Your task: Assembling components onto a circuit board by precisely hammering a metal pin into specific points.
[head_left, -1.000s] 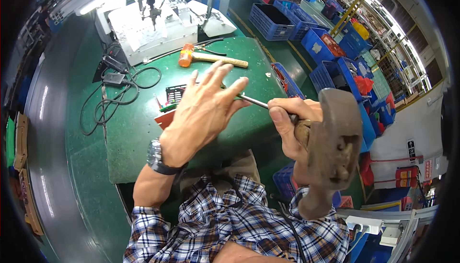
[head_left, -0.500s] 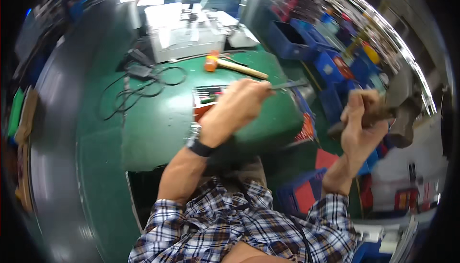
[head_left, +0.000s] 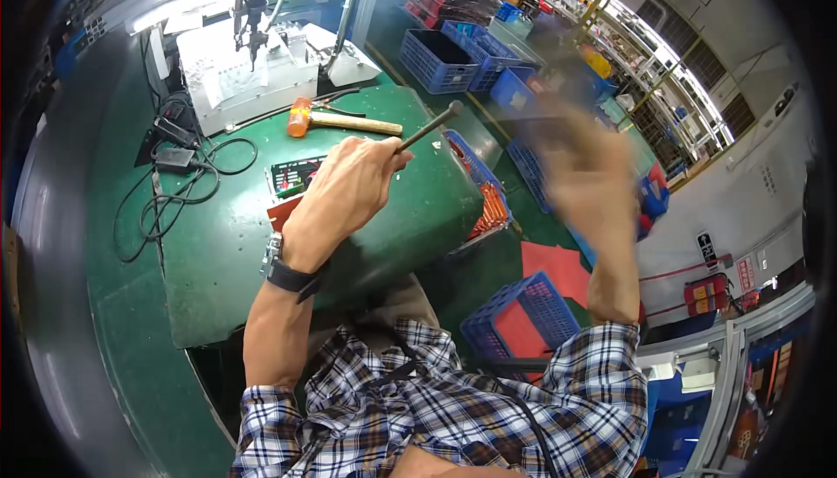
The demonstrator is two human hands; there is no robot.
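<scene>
One left hand (head_left: 347,183) clamps a dark metal rod (head_left: 429,128) by the right edge of the green tabletop (head_left: 218,299); beyond, the blurred right hand (head_left: 597,173), fingers indistinct; farther right, a black wall sign (head_left: 706,246).

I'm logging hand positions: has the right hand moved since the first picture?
Yes. Judged against the green table, the right hand has moved rightward in view: its fingers overlapped the table's right edge; now it's well beyond.

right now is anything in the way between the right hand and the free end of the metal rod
Nothing visible: only open space separates the blurred right hand from the free end of the metal rod, held in the left hand.
</scene>
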